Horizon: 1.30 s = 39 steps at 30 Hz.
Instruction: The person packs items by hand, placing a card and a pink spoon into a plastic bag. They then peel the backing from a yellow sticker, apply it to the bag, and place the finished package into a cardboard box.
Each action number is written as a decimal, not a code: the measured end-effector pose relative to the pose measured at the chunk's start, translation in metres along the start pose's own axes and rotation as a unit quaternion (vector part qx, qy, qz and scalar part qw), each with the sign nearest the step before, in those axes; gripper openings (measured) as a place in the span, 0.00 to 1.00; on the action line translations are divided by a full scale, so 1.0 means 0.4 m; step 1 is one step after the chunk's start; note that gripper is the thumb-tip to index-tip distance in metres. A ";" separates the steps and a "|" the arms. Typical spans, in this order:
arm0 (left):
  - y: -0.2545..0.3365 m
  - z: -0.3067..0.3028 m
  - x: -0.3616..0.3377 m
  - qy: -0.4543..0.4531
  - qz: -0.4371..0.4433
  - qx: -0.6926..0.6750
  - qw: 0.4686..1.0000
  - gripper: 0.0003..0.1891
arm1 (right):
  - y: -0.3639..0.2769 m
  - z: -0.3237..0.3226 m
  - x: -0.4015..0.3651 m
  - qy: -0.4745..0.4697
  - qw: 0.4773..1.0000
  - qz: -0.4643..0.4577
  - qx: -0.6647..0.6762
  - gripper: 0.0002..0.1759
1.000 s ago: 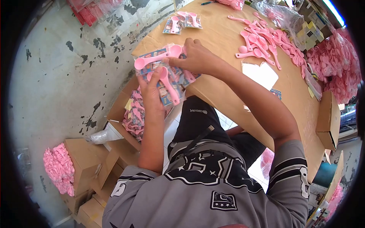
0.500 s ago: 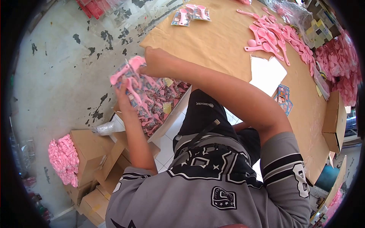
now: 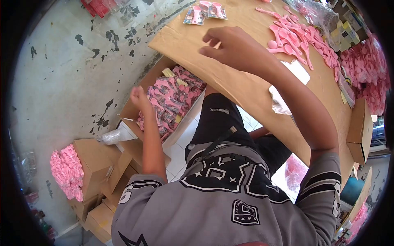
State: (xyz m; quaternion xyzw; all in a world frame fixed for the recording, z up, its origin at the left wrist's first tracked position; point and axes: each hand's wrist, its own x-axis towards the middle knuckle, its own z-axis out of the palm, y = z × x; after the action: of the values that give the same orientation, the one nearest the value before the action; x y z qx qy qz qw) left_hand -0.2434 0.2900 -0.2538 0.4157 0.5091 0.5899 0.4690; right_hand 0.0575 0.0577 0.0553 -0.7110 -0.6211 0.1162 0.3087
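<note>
since the earlier frame the hands have parted: the cluster of packs they held over the box is gone from them, and the right arm has swung back across the table.

the left hand (image 3: 140, 97) is just above the near-wall side of the box (image 3: 157, 70), its fingers curled. it is blurred, so i cannot tell how far it is closed; nothing shows in it. the right hand (image 3: 230, 45) hangs over the table (image 3: 184, 41), fingers bent, a gap between thumb and fingertips, with nothing seen in it.

the spoon packs (image 3: 168, 96) lie heaped at all angles in the box, beside the table edge, with a few yellow slips (image 3: 168, 73) among them. more table packs (image 3: 197, 16) sit together at the far edge, beyond the right hand. loose spoons (image 3: 287, 37) are piled farther right, and white sheets (image 3: 297, 71) lie partly hidden by the right forearm. a bagged pink bundle (image 3: 67, 172) rests against a carton (image 3: 94, 164) at the left.

the heap looks uneven, so packs could slide or catch on one another if pushed, and bend their cards. a low sweep of the right forearm could drag the white sheets or knock spoons out of the pile. the left wrist, close to the box rim, might scrape it or tip the box if it leaned there.
</note>
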 end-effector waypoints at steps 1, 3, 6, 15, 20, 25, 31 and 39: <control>0.078 0.056 0.002 -0.023 0.076 -0.003 0.997 0.23 | 0.007 -0.014 -0.007 -0.034 0.998 0.058 -0.005 0.24; 0.263 0.168 -0.031 -0.093 0.209 -0.031 0.973 0.21 | 0.069 0.007 -0.039 -0.006 0.997 -0.003 -0.079 0.23; 0.465 0.327 -0.092 -0.268 0.330 -0.007 0.905 0.22 | 0.061 0.025 -0.086 -0.010 0.992 -0.037 -0.120 0.19; 0.471 0.775 -0.200 -0.346 0.546 0.409 0.643 0.36 | -0.085 0.009 -0.173 -0.102 0.991 -0.047 -0.070 0.19; 0.396 0.837 -0.154 -0.413 0.494 0.423 0.637 0.38 | -0.066 -0.009 -0.242 -0.078 0.995 -0.059 -0.034 0.18; 0.420 0.689 -0.125 -0.416 0.518 0.399 0.632 0.33 | -0.057 -0.086 -0.367 -0.084 0.996 0.026 0.020 0.19; 0.481 0.379 -0.110 -0.404 0.491 0.389 0.667 0.29 | -0.037 -0.201 -0.535 -0.044 0.983 0.158 0.083 0.19; 0.226 0.116 -0.030 -0.308 0.440 0.382 0.752 0.33 | -0.002 -0.247 -0.674 0.079 0.958 0.248 0.124 0.20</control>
State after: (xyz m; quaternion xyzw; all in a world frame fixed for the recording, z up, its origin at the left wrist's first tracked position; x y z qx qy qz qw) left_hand -0.2076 0.2845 -0.1579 0.8976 0.2810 0.3274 0.0906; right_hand 0.0566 -0.2286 0.0742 -0.8057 -0.3800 0.2085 0.4038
